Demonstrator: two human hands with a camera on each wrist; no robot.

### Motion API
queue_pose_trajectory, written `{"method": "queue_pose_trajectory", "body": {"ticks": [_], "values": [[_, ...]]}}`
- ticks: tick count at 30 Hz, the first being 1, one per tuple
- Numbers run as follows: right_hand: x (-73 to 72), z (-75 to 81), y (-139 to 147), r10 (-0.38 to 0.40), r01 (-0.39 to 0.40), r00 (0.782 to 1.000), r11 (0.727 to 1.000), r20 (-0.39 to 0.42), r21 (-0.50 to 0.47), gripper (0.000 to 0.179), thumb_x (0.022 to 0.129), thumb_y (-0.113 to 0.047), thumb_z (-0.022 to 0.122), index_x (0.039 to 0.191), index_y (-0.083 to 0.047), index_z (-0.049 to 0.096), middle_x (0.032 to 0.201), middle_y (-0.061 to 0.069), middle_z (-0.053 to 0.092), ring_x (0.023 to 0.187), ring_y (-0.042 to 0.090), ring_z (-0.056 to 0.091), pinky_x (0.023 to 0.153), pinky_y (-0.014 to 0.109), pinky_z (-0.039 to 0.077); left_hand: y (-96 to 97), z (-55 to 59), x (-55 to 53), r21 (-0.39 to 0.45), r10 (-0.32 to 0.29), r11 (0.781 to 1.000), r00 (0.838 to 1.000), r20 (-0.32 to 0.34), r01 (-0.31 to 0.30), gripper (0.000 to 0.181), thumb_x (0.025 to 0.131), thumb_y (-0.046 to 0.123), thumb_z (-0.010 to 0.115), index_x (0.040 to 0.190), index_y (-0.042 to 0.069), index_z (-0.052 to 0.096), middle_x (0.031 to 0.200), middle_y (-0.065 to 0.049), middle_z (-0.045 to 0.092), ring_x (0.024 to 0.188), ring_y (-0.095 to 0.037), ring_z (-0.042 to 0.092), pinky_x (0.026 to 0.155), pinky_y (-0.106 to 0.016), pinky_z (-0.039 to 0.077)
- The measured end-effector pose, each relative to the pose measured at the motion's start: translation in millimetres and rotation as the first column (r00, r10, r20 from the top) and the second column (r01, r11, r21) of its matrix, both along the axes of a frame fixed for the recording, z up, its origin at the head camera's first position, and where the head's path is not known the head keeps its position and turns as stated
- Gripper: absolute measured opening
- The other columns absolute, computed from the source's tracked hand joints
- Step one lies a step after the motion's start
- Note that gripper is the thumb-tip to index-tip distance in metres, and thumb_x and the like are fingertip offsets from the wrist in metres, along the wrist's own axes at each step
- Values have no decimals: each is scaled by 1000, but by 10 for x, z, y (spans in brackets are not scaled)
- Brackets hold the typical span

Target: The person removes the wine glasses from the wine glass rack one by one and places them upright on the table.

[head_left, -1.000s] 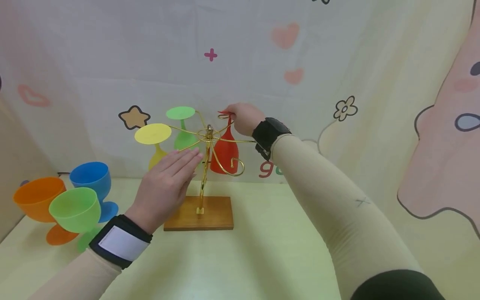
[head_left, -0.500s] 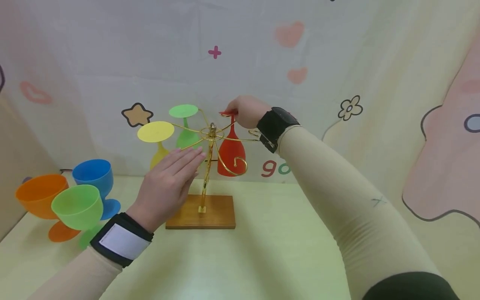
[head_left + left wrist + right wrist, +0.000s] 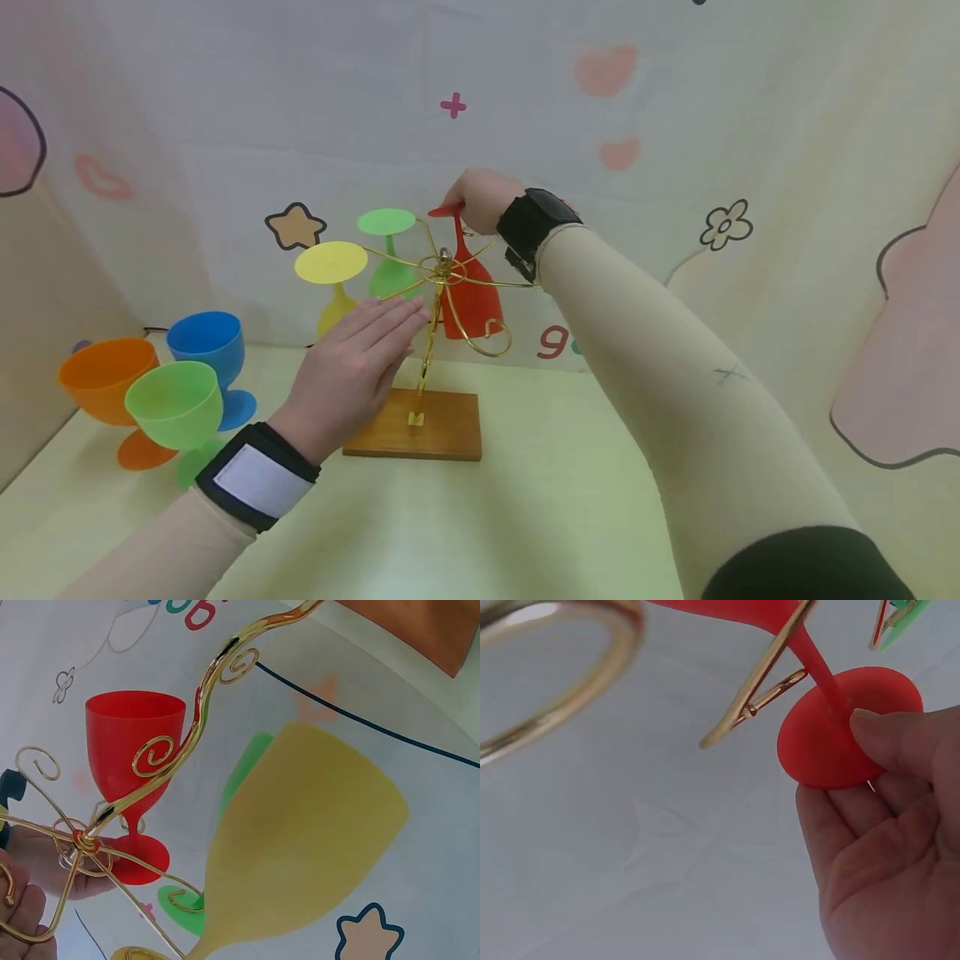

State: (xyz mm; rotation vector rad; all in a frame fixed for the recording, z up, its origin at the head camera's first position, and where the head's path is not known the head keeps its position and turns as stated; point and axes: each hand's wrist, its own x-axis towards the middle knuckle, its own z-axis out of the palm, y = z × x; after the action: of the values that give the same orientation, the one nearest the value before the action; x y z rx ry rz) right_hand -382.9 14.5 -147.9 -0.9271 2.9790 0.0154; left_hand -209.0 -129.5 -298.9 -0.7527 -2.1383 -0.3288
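Observation:
My right hand [image 3: 487, 200] pinches the foot of a red plastic goblet [image 3: 472, 300], thumb on one face and fingers on the other. The goblet hangs upside down and slightly tilted at the back of a gold wire stemware rack [image 3: 427, 350]. In the right wrist view, a forked gold hook [image 3: 757, 694] lies beside the stem, and the red foot [image 3: 825, 742] is out past its tip. My left hand [image 3: 352, 367] is held with straight fingers together at the rack's front left arm. A yellow goblet [image 3: 300, 840] and a green goblet [image 3: 390, 271] hang inverted on the left.
The rack stands on a wooden base [image 3: 450, 429]. Upright orange [image 3: 108, 379], blue [image 3: 206, 346] and light green [image 3: 176, 404] cups stand on the table at left. A printed cloth [image 3: 525, 50] hangs behind. Curled hooks [image 3: 495, 329] stick out at front right.
My right hand has risen a little with the red goblet, whose foot is now higher above the hook and more tilted. My left hand keeps its place at the rack.

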Motion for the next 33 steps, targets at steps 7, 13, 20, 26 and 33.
{"method": "queue_pose_trajectory", "body": {"ticks": [7,13,20,26,33], "values": [[-84,33,72,-94,94,996,996,8,-10,29,89,-7,52,115,-14,63,98,7,58,89,22,46,75,24,44,85,1,-40,6,-29,1000,1000,3,29,52,83,12,63,132,10,45,133,-5,45,124,-18,38,104,-34,26],[-213,-7,504,-167,166,986,986,-21,-24,30,90,-2,47,114,-9,62,98,11,58,84,25,44,70,27,40,207,-41,-79,19,-82,996,997,-9,82,51,84,12,62,132,10,45,132,-5,46,123,-19,40,103,-35,28],[-194,-79,967,-313,311,950,943,1,-121,30,87,-3,53,115,-9,61,100,12,59,87,27,46,75,31,45,248,-31,-123,9,-98,995,995,3,98,55,83,9,62,134,11,42,133,-5,45,124,-17,37,103,-33,27],[-176,-243,1162,-290,274,954,947,-77,-171,27,89,-5,49,111,-6,64,101,12,62,84,26,48,75,32,46,152,-9,-140,16,-86,996,996,-15,86,52,84,8,61,133,10,43,132,-6,46,123,-19,39,103,-34,28],[-126,-638,1419,-284,261,956,939,-79,-223,22,89,-8,53,106,-6,66,90,11,63,78,25,49,69,31,46,21,-14,-188,33,-94,995,995,-46,95,49,85,8,57,132,7,44,131,-8,47,124,-21,38,103,-36,27]]}}
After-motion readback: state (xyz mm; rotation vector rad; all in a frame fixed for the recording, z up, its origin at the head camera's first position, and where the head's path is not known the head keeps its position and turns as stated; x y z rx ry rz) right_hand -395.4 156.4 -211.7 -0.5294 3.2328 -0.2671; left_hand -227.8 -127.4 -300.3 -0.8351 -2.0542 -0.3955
